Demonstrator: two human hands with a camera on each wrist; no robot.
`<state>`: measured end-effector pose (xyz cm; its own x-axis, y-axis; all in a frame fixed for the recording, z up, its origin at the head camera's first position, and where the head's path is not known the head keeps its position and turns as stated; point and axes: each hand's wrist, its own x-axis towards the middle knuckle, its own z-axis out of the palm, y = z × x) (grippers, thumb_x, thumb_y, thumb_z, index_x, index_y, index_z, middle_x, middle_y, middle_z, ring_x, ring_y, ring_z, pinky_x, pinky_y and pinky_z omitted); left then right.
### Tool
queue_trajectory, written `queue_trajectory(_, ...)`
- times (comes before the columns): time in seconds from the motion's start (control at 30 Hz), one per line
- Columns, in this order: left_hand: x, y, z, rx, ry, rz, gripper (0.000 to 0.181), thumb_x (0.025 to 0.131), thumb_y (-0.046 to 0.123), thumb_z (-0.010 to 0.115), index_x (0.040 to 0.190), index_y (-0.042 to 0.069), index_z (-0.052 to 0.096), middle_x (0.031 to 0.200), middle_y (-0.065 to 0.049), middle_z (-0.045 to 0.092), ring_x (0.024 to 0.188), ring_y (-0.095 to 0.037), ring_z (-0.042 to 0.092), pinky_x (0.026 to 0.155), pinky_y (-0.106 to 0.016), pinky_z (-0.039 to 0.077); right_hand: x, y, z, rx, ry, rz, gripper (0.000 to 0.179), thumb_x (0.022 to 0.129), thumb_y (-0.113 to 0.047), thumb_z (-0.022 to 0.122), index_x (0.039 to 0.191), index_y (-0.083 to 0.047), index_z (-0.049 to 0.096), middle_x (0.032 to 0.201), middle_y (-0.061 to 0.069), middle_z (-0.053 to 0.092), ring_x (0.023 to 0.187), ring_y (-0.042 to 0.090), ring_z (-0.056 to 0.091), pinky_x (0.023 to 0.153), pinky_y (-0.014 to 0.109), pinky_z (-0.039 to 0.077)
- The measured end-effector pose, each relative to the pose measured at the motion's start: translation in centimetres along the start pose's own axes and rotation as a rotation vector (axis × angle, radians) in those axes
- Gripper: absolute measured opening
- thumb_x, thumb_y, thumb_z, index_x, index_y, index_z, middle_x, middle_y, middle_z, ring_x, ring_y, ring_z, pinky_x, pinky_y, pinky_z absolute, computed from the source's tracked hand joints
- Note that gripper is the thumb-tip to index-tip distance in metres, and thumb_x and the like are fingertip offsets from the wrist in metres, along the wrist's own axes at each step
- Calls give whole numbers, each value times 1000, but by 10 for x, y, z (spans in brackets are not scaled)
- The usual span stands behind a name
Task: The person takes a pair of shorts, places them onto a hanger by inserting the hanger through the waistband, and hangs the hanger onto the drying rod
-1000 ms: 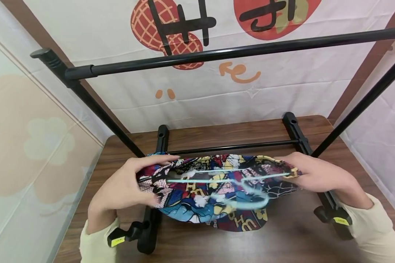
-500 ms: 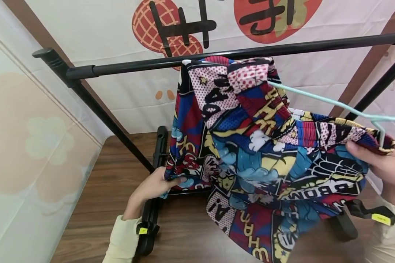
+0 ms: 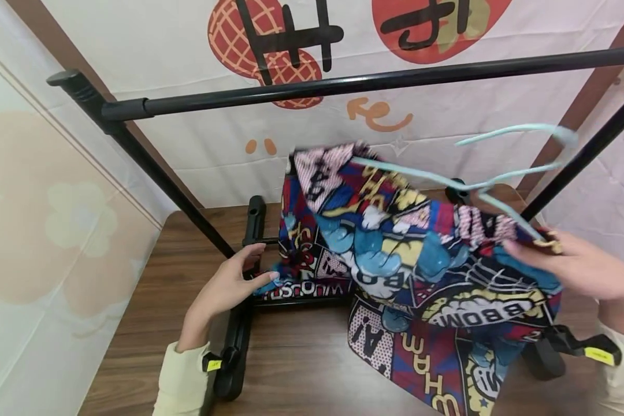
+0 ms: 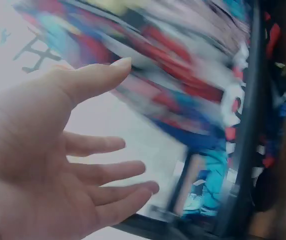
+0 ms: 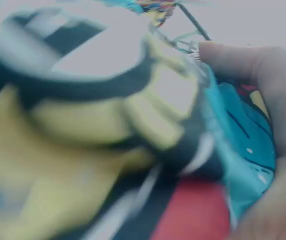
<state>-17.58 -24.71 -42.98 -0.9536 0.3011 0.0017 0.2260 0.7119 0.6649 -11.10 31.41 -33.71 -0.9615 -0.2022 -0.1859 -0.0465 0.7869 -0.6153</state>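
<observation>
A pair of comic-print shorts (image 3: pixel 390 242) hangs tilted in front of the rack in the head view, its waistband around a light blue hanger (image 3: pixel 421 173). My right hand (image 3: pixel 582 260) grips the waistband's right end, thumb on the outside; its fingers are mostly hidden by cloth. The right wrist view shows the thumb on the blurred cloth (image 5: pixel 248 135). My left hand (image 3: pixel 229 289) is beside the left leg of the shorts, thumb and fingers spread. In the left wrist view, that hand (image 4: pixel 58 150) holds nothing and the cloth streaks past behind it.
A black garment rack (image 3: pixel 343 86) spans the scene, with its uprights and feet standing on a brown wood-grain tabletop (image 3: pixel 151 312). Behind it hangs a white printed cloth backdrop (image 3: pixel 197 138). The hanger's hook (image 3: pixel 520 128) sits below the top bar, near the right upright.
The shorts and hanger first rose from low over the table, opening out towards the rack, then dropped and shifted left. My left hand has let go of the leg hem.
</observation>
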Motion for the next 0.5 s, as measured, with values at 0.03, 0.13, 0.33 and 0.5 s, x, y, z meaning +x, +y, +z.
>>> queue_trajectory(0.03, -3, 4, -2, -7, 40, 5, 70, 101, 50, 67, 157, 13, 46, 151, -16, 59, 134, -38, 61, 110, -54, 52, 3, -2, 6, -12, -40, -25, 45, 114, -34, 43, 133, 5, 55, 111, 10, 64, 90, 5, 56, 75, 26, 47)
queue_trajectory(0.13, -12, 18, -10, -28, 279, 43, 43, 100, 41, 72, 133, 13, 68, 120, -10, 75, 106, -22, 73, 91, -33, 61, 11, -3, 23, 17, -134, -80, 36, 115, -33, 43, 126, -3, 61, 109, 4, 60, 92, 4, 54, 74, 25, 44)
queue_trajectory(0.33, -9, 26, -23, -129, 929, 67, 47, 90, 24, 85, 85, -2, 47, 71, 2, 42, 60, -5, 40, 60, -19, 32, 9, -7, 44, 125, -80, -58, 34, 115, -34, 41, 124, -4, 55, 111, 6, 51, 100, 6, 50, 78, 28, 40)
queue_trajectory(0.5, 11, 19, -24, -311, 978, 47, 57, 87, 24, 88, 120, 4, 45, 103, 9, 46, 90, -11, 52, 79, -22, 44, -1, -11, 49, 394, -83, -110, 35, 117, -26, 35, 144, -8, 48, 129, 2, 63, 108, -2, 62, 84, 21, 54)
